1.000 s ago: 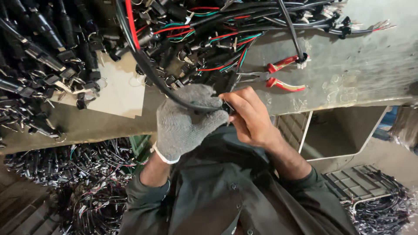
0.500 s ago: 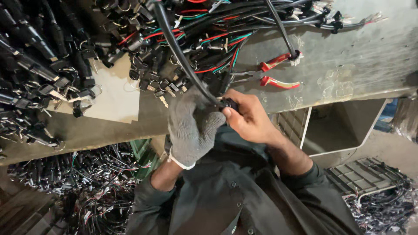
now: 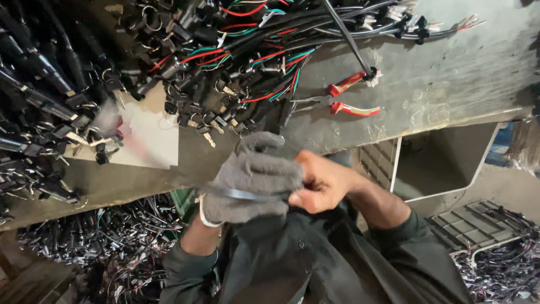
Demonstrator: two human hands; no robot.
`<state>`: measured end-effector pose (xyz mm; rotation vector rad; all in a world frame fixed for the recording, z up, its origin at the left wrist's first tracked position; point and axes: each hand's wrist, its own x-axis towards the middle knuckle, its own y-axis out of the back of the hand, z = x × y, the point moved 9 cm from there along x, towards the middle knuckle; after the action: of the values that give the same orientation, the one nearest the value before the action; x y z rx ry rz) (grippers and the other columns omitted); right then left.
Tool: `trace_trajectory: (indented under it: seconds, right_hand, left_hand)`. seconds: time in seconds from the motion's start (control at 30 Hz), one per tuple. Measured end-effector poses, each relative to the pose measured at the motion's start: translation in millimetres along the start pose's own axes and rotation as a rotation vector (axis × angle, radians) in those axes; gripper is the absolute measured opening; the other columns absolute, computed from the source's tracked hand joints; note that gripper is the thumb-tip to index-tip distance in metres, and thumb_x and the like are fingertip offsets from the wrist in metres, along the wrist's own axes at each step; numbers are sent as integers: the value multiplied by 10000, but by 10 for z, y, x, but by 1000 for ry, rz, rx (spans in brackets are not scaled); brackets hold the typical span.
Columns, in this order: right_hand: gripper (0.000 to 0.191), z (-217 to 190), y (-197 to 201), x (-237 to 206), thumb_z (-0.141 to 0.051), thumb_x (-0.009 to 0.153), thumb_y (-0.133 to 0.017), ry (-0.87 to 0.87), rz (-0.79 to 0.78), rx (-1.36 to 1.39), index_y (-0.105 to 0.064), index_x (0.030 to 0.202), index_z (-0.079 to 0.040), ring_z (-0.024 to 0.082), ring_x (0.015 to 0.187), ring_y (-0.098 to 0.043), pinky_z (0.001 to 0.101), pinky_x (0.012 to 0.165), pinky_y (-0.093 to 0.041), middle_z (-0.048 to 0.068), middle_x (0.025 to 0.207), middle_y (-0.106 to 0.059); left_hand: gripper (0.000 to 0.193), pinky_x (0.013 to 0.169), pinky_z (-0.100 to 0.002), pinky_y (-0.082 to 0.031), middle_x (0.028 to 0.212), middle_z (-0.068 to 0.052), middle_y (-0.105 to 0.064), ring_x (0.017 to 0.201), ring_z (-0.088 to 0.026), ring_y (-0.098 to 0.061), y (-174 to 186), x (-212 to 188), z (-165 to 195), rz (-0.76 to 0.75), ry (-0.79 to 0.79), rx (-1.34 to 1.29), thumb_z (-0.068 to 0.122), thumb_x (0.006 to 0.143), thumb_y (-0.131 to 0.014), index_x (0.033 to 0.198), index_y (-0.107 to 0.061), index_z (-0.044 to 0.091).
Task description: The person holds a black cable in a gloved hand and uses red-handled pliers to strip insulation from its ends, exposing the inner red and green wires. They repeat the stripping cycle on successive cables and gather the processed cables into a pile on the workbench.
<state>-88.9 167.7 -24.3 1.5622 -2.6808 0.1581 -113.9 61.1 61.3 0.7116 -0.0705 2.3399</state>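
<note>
Fingers (image 3: 304,198) of the bare right hand (image 3: 323,183) are pinched tight on a thin black strap (image 3: 242,194), which is also wrapped by the curled fingers of the grey-gloved left hand (image 3: 253,183). The strap is stretched flat across the glove, just off the bench edge (image 3: 439,73), above the dark shirt. It looks light, bendy and a bit slick, so it's probably best gripped near the ends. Red-handled pliers (image 3: 351,95) are left beside the wire pile (image 3: 185,62).

Black cable (image 3: 242,194) now horizontal across glove (image 3: 253,180)
</note>
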Motion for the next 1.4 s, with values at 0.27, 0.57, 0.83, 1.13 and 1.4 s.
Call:
trace_trajectory:
  seconds: [0.27, 0.57, 0.83, 1.13, 1.4]
  right_hand:
    - [674, 485, 106, -136, -431, 1006, -664, -35, 412, 445, -406, 1445, 11, 149, 1244, -490, 341, 1049, -415, 65, 1389, -514]
    - [730, -421, 492, 26, -642, 924, -700, 154, 657, -697, -406, 1304, -93, 270, 1234, -485, 450, 1027, -381, 121, 1320, -507]
    - [601, -189, 1058, -638, -537, 930, -816, -347, 562, -1593, -635, 1318, -114, 311, 1152, -586, 532, 1040, -393, 104, 1220, -625]
    - [276, 30, 799, -393, -237, 1000, -674, 109, 733, 706, -697, 1121, 10, 275, 844, -715, 420, 805, -544, 168, 1020, -739]
    - [274, -833, 514, 185, 21, 781, -694, 155, 555, -972, -615, 1040, 57, 420, 1070, -654, 458, 876, -548, 206, 1094, -680]
  left_hand:
    - [111, 1106, -350, -480, 1065, -31, -747, 1122, -205, -668, 26, -192, -347, 407, 344, 40, 100, 924, -718, 1032, -740, 99]
    - [324, 1043, -290, -503, 1324, -109, -617, 1163, -159, -599, 30, -258, -444, 582, 435, -147, 197, 1151, -513, 1415, -497, 11]
    - [301, 781, -212, -444, 1128, -65, -602, 866, -73, -516, 57, -577, -545, 659, 467, -277, 224, 1117, -571, 1327, -560, 9]
    - [335, 711, -206, -457, 1063, -41, -636, 789, -41, -542, -140, -306, -300, 503, 531, -448, 211, 1113, -499, 1383, -531, 14]
    - [527, 861, -266, -525, 1234, -60, -573, 989, -118, -591, -234, -433, -93, 650, 632, -396, 186, 1126, -555, 1563, -326, 1]
